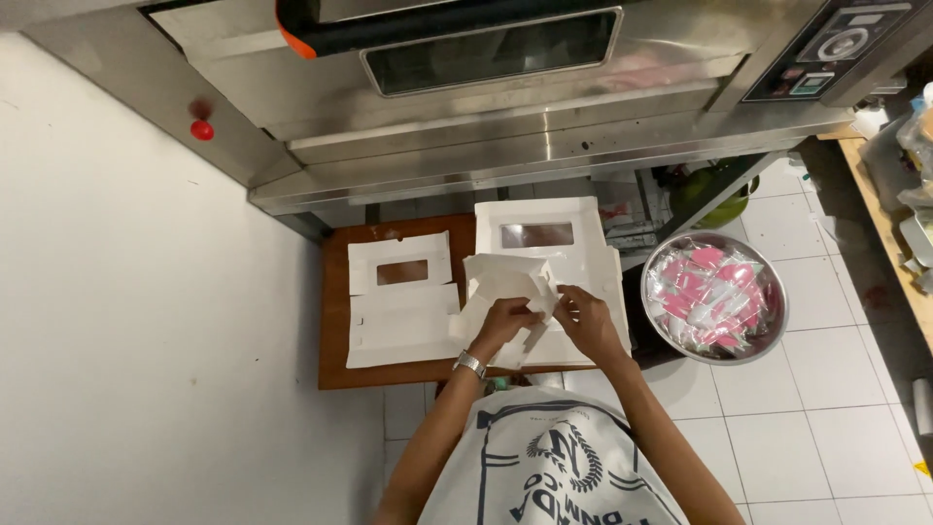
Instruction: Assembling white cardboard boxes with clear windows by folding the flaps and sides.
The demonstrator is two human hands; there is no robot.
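My left hand [505,319] and my right hand [586,318] both grip a white cardboard box blank [505,282], partly folded up between them. Under it lies a stack of flat white box blanks with a window cut-out [539,219]. Another flat windowed blank [400,301] lies to the left. All rest on a small brown wooden table [335,311]. A metal watch is on my left wrist.
A large steel oven [466,107] stands behind the table, with a control panel [836,49] at the upper right. A metal bowl [716,297] of pink-and-white packets sits to the right. A white wall fills the left; white tiled floor [826,408] lies below.
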